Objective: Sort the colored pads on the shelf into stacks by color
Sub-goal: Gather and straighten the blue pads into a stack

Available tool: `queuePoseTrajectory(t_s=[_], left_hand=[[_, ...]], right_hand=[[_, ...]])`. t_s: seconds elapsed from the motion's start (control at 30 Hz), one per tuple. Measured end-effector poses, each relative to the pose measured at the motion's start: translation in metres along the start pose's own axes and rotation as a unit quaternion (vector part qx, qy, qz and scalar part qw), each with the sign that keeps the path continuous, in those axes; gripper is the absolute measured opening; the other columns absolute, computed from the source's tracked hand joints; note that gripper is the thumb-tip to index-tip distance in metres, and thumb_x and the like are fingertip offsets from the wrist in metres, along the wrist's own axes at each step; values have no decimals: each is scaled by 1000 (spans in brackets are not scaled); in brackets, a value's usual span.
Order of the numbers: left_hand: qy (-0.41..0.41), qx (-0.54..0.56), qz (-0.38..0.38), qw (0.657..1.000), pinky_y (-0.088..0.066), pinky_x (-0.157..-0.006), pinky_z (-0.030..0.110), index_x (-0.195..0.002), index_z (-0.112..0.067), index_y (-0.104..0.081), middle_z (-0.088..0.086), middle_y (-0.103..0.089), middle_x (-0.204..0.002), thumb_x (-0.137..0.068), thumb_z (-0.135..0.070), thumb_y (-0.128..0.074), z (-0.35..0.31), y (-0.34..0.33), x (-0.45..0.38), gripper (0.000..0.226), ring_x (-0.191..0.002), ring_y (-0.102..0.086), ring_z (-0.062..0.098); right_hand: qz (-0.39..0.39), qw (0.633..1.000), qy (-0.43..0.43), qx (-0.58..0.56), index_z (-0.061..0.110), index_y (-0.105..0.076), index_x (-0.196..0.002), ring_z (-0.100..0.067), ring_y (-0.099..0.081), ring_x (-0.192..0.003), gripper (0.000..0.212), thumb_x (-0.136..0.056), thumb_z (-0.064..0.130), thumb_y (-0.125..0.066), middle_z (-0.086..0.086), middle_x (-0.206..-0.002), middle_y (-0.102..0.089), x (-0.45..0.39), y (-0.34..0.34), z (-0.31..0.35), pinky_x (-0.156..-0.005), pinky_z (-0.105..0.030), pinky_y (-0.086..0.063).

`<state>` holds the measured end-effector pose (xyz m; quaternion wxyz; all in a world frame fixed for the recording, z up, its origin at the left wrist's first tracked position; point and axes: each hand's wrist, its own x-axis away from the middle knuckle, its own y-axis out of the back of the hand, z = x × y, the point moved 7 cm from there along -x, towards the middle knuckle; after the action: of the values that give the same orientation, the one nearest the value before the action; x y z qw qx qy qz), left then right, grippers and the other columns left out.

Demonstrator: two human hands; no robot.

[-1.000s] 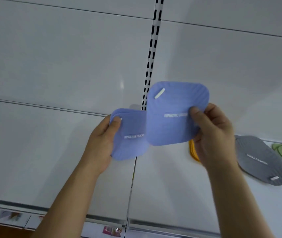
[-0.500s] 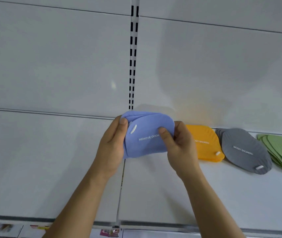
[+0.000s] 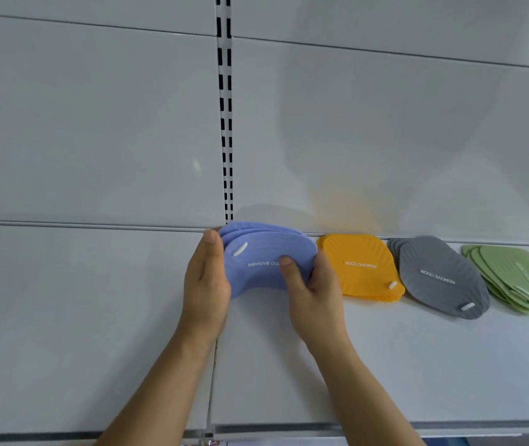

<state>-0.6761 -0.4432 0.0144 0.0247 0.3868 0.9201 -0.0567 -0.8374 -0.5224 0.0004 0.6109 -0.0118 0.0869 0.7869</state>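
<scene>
Pads of one colour sit gathered between both hands — a blue stack (image 3: 266,262) held at the back of the white shelf (image 3: 385,365), right where the shelf meets the back panel (image 3: 95,123). The left hand (image 3: 206,284) grips the stack's left edge, thumb on top near the white tab, fingers hidden beneath. The right hand (image 3: 314,291) pinches its right edge, thumb pressed across the printed lettering. The stack's long axis runs left to right between the two palms, and its layers fan slightly at the far edge, so they are not yet squared.

To the right, a row follows: the orange stack (image 3: 361,268) lies just beside the right hand's knuckles, then the grey stack (image 3: 440,278), then the green stack (image 3: 514,278), each fanned and resting flat on the shelf.

Whether the blue stack's underside already touches the shelf I cannot tell — the hands cover it. The likely next move is to set it down flat, left of the orange one; the right hand, being nearer the orange pads, has the least room to withdraw.
</scene>
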Motion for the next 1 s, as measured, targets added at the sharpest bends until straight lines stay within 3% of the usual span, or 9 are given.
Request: queuePoseTrajectory(t_s=[0.1, 0.2, 0.27, 0.43, 0.5, 0.6, 0.7, 0.87, 1.0], left_hand=[[-41, -122, 54, 990, -47, -84, 8, -116, -39, -64, -28, -71, -111, -85, -67, -53, -11, 1, 1, 43, -104, -66, -9], [-41, -165, 34, 985, -49, -75, 9, -115, -36, -63, -28, -71, -104, -90, -48, -73, -9, 9, 1, 30, -95, -67, -4], [-31, -137, 24, 990, -48, -72, 10, -110, -34, -63, -23, -72, -100, -94, -33, -72, -4, 12, 3, 18, -91, -68, -1], [15, -85, 36, 996, -52, -82, 35, -104, -29, -64, -6, -73, -96, -83, -32, -63, 9, 6, 1, 21, -93, -68, 17], [23, -67, 29, 997, -53, -85, 38, -104, -28, -65, -5, -73, -98, -82, -30, -63, 8, 6, -1, 22, -96, -69, 18], [-8, -43, 17, 999, -54, -84, 31, -107, -27, -67, -7, -74, -100, -85, -26, -62, -5, 6, 0, 23, -97, -69, 12], [-32, -48, 13, 998, -54, -79, 19, -112, -26, -65, -10, -73, -104, -84, -21, -64, -14, 7, 2, 29, -98, -69, 7], [55, -90, 44, 993, -52, -82, 33, -107, -27, -69, -2, -76, -100, -79, -28, -63, 21, 5, 2, 28, -95, -69, 16], [35, -108, 47, 992, -51, -84, 19, -115, -29, -60, -13, -72, -107, -83, -24, -57, 19, -3, 10, 32, -100, -66, 3]], right_hand=[[-10, 999, 37, 3, 22, -53, -89, -7, -55, -75, 18, -102, 18, -65, 11, -79, -59, 3, 3, 8, -68, -19, -44], [-16, 997, 79, 22, 28, -52, -95, -4, -56, -78, 18, -103, 17, -63, 16, -86, -61, 8, 4, 17, -69, -19, -43], [-5, 992, 98, 76, 39, -51, -100, -2, -60, -86, 22, -103, 20, -63, 27, -96, -63, 12, 1, 17, -69, -16, -44], [-15, 991, 73, 109, 40, -54, -94, -5, -63, -88, 27, -91, 27, -77, 17, -93, -67, 4, 6, 7, -72, -25, -48], [-16, 989, 93, 110, 44, -57, -98, -7, -65, -92, 33, -89, 21, -79, 17, -97, -68, 2, 5, 14, -75, -19, -48], [-3, 992, 110, 58, 37, -57, -95, -5, -62, -79, 33, -92, 11, -77, 24, -88, -66, 10, 0, 28, -67, -12, -44], [-18, 991, 121, 49, 37, -53, -98, -6, -62, -80, 35, -93, 11, -76, 28, -90, -64, 10, 1, 31, -66, -16, -46], [-3, 998, 44, 48, 36, -53, -104, 1, -64, -91, 37, -92, 8, -74, 21, -99, -65, 6, 6, 7, -75, -16, -48], [-11, 999, 37, 29, 32, -53, -104, 1, -64, -87, 38, -90, 4, -74, 12, -98, -66, 6, 7, 9, -71, -13, -47]])
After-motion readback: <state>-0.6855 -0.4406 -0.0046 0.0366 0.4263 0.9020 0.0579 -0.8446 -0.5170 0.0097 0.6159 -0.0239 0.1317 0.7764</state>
